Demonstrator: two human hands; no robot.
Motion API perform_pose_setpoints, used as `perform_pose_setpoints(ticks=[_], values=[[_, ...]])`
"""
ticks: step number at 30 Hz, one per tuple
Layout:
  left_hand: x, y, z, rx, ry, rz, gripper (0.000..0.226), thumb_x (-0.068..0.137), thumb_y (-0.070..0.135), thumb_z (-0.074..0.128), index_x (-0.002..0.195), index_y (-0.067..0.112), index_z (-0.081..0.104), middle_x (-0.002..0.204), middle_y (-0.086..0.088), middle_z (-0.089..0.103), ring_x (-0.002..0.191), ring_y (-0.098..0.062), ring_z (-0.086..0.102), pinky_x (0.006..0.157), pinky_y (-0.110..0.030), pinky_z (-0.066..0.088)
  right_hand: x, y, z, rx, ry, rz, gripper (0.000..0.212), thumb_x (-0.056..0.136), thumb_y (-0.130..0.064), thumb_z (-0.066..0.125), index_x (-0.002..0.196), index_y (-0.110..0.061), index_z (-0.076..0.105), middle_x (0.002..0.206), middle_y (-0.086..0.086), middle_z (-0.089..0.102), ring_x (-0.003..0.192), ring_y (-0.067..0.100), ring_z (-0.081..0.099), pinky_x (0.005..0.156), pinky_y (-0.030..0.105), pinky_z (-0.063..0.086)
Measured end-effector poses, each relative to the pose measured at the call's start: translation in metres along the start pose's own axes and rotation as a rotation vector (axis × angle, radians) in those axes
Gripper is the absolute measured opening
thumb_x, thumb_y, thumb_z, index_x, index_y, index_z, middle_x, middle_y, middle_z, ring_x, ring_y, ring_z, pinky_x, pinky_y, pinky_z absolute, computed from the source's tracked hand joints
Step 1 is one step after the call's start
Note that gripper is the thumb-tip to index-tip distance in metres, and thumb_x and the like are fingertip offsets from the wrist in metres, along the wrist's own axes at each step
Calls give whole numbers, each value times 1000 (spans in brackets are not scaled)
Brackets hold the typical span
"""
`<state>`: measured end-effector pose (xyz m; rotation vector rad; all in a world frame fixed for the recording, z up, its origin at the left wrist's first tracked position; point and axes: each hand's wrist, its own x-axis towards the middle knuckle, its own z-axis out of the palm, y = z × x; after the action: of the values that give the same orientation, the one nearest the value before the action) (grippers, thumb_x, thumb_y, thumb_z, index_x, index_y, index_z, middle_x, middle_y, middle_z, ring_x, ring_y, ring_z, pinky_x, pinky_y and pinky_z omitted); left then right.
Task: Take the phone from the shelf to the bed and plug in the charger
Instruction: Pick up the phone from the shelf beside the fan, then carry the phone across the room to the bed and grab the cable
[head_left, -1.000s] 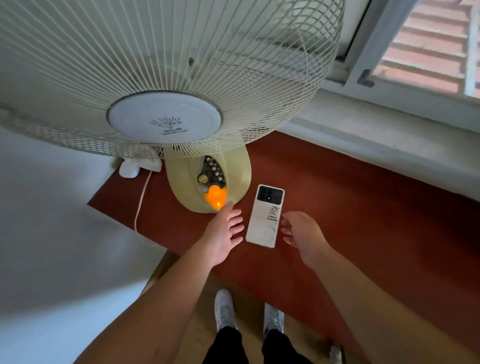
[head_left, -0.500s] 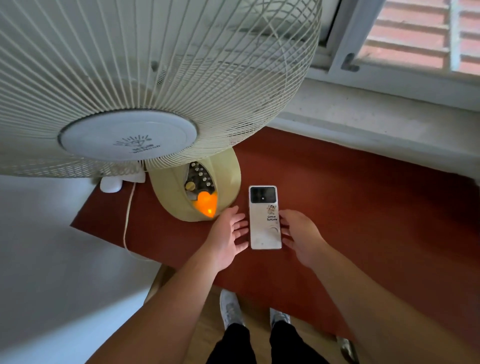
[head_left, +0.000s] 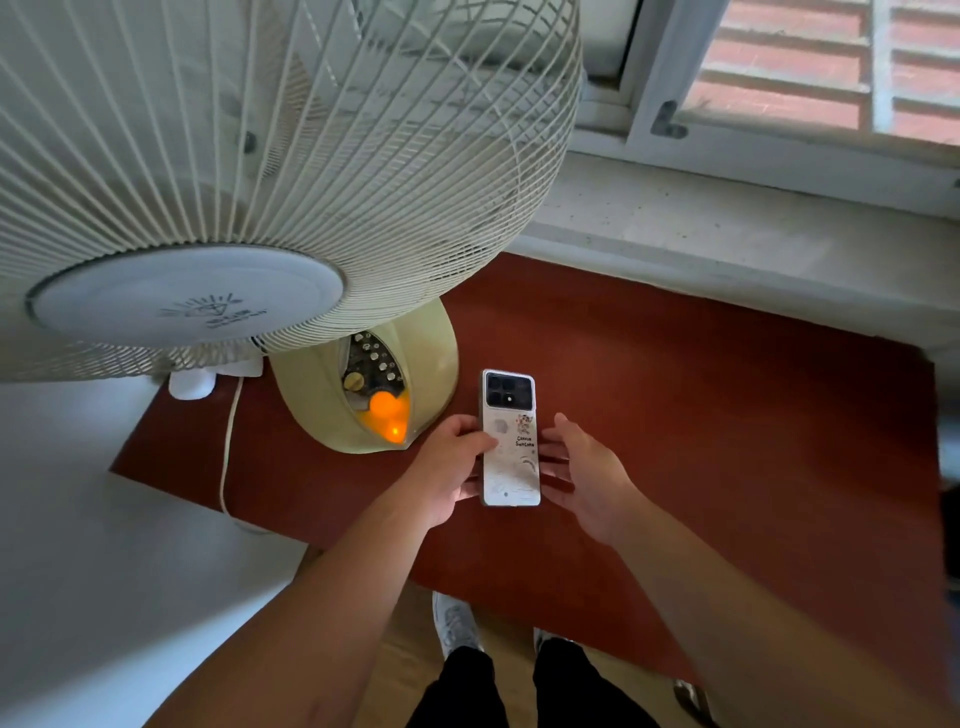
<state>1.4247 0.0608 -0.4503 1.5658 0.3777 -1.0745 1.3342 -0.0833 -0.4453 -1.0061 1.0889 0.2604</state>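
Observation:
A white phone (head_left: 511, 460) with a sticker on its back lies face down, its dark camera block pointing away from me, over the dark red shelf (head_left: 717, 415). My left hand (head_left: 447, 467) grips the phone's left edge, with the thumb on top and the fingers tucked under. My right hand (head_left: 587, 473) is spread at the right edge, fingertips touching or almost touching it. No charger or bed is in view.
A big cream table fan (head_left: 280, 171) overhangs the shelf's left part; its base (head_left: 322, 410) with a glowing orange light stands just left of the phone. A white cable (head_left: 226, 457) hangs off the left edge. A window sill (head_left: 727, 234) runs behind. My feet (head_left: 457, 623) are below.
Both hands have closed in on the phone from either side. My left hand has taken hold of its left edge, and my right hand has reached the right edge.

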Motion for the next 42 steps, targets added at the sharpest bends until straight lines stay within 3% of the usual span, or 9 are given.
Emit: perform_pose_setpoints(ticks=[5, 9, 16, 20, 23, 29, 34, 42], values=[[-3, -1, 1, 22, 7, 14, 24, 85, 4, 60, 104, 17, 59, 102, -11, 73, 83, -26, 72, 58, -34, 55, -4, -7, -3, -11, -10, 14, 37, 94, -45, 51, 108, -13, 64, 109, 8, 72, 102, 26, 67, 89, 46, 52], [-13, 3, -1, -20, -22, 30, 26, 84, 4, 62, 105, 17, 60, 95, -7, 76, 76, -21, 72, 66, -38, 56, -12, -16, -9, -18, -27, -6, 41, 92, -48, 51, 106, -12, 66, 107, 9, 72, 100, 28, 67, 91, 47, 53], [-51, 17, -2, -120, -66, 102, 30, 84, 1, 61, 109, 17, 60, 89, -2, 78, 75, -19, 73, 68, -40, 55, -42, -37, -10, 1, -79, -106, 41, 91, -48, 53, 102, -12, 68, 95, 6, 73, 92, 25, 68, 76, 40, 53], [-77, 21, -1, -172, -85, 150, 30, 84, -3, 60, 105, 18, 62, 91, -4, 76, 74, -20, 71, 63, -38, 55, -65, -46, -14, 7, -92, -176, 40, 90, -47, 55, 101, -12, 70, 89, 5, 74, 92, 26, 68, 71, 38, 53], [-94, 17, -3, -203, -121, 181, 31, 85, -3, 59, 108, 17, 61, 94, -6, 76, 75, -21, 71, 58, -36, 56, -85, -49, -19, 49, -102, -227, 38, 90, -44, 57, 104, -11, 69, 97, 9, 71, 92, 26, 66, 72, 39, 52], [-123, 17, -14, -229, -265, 232, 34, 86, -7, 55, 113, 13, 55, 79, -2, 76, 53, -13, 67, 47, -30, 53, -131, -35, -22, 162, -119, -361, 34, 90, -34, 57, 107, -7, 68, 86, 7, 71, 76, 21, 66, 72, 38, 54], [-156, 18, -30, -174, -354, 285, 34, 85, -5, 58, 112, 15, 58, 89, -7, 77, 58, -15, 69, 46, -30, 52, -181, -5, -14, 294, -53, -456, 28, 85, -31, 62, 100, -9, 72, 84, 6, 72, 72, 19, 68, 64, 35, 55], [-200, -3, -36, -47, -554, 311, 29, 83, 2, 61, 108, 18, 62, 99, -9, 77, 81, -23, 74, 52, -35, 55, -258, 64, -12, 444, 142, -545, 29, 85, -27, 61, 106, -9, 71, 89, 8, 73, 78, 22, 68, 65, 34, 55]])
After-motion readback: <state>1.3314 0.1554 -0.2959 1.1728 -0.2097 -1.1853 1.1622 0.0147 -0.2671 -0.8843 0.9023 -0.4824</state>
